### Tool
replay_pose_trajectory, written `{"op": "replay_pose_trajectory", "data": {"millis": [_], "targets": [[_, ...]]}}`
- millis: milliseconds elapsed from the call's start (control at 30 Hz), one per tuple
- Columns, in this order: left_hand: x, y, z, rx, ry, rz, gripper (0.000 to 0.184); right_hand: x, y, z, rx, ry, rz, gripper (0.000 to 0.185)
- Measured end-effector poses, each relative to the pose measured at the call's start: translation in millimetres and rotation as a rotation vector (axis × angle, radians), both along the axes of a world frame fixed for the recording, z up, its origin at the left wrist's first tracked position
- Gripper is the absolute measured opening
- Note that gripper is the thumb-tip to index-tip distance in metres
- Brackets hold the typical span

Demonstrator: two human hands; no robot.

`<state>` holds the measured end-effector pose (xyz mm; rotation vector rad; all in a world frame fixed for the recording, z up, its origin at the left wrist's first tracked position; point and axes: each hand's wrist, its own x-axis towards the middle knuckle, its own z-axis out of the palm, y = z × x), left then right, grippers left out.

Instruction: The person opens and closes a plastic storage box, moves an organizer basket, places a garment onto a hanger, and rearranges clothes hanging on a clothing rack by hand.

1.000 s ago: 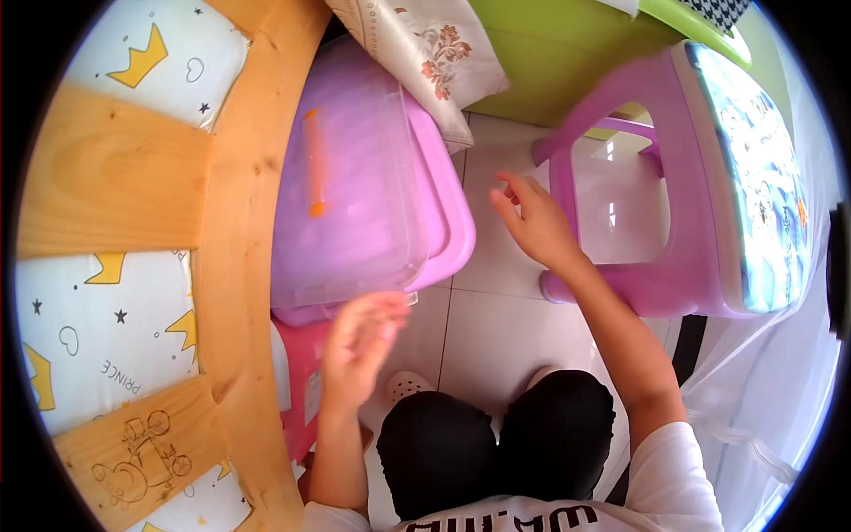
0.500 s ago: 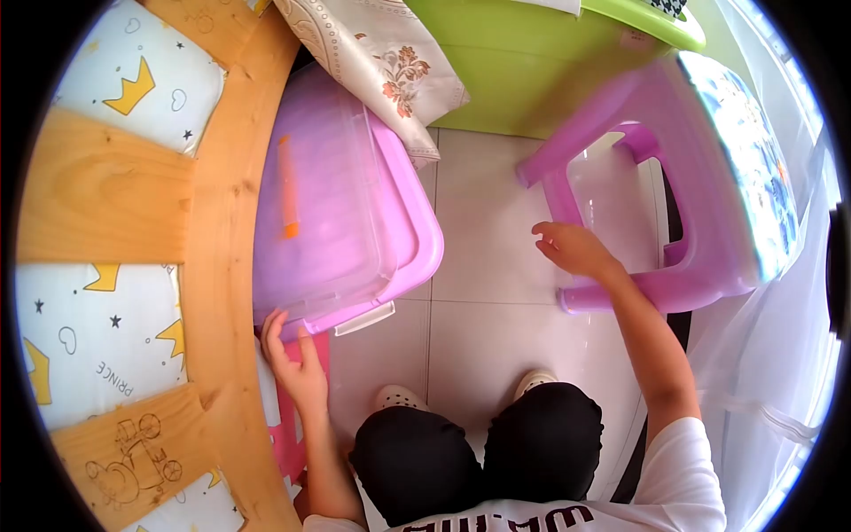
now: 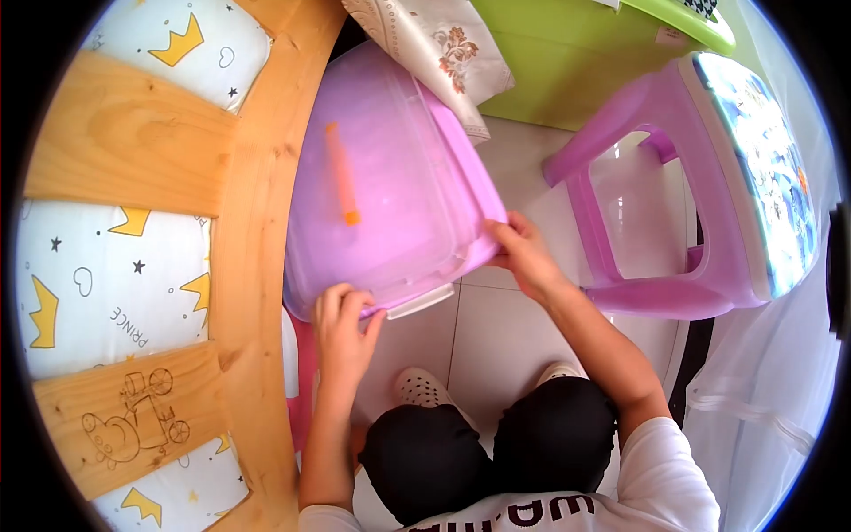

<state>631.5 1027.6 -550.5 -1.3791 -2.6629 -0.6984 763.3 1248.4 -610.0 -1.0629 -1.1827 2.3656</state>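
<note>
A purple storage box (image 3: 381,186) has a see-through lid with an orange handle (image 3: 341,175) and a whitish latch (image 3: 421,301) on its near side. My left hand (image 3: 346,324) grips the box's near left edge, fingers curled over the rim beside the latch. At the right corner, my right hand (image 3: 521,251) pinches the rim, thumb on top and the other fingers partly hidden beneath. Both hands are closed on the box, which lies tilted beside the wooden frame.
The wooden bed frame (image 3: 257,222) runs along the left. A purple stool (image 3: 656,168) lies on its side at the right. Behind are a green bin (image 3: 550,66) and a floral cloth (image 3: 456,53) hanging over the box. A pink item (image 3: 301,381) stands below the box's left edge.
My right hand has moved left from near the stool onto the box's corner. My left hand has closed on the near edge. The box has turned slightly and its right corner is farther out.
</note>
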Motion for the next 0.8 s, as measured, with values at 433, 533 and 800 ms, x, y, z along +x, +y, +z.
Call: {"op": "replay_pose_trajectory", "data": {"millis": [433, 533, 800], "targets": [[53.2, 85.5, 85.3, 0.063, -0.196, -0.376, 0.019, 108.5, -4.0, 28.9, 0.036, 0.056, -0.155, 0.044], [52.2, 91.8, 101.1, 0.039, -0.167, -0.356, 0.02, 108.6, -6.5, 34.9, -0.015, 0.081, -0.181, 0.04], [57.1, 86.5, 108.0, -0.026, 0.039, -0.39, 0.022, 100.6, 2.4, 73.9, -0.166, 0.31, -0.128, 0.024]]}}
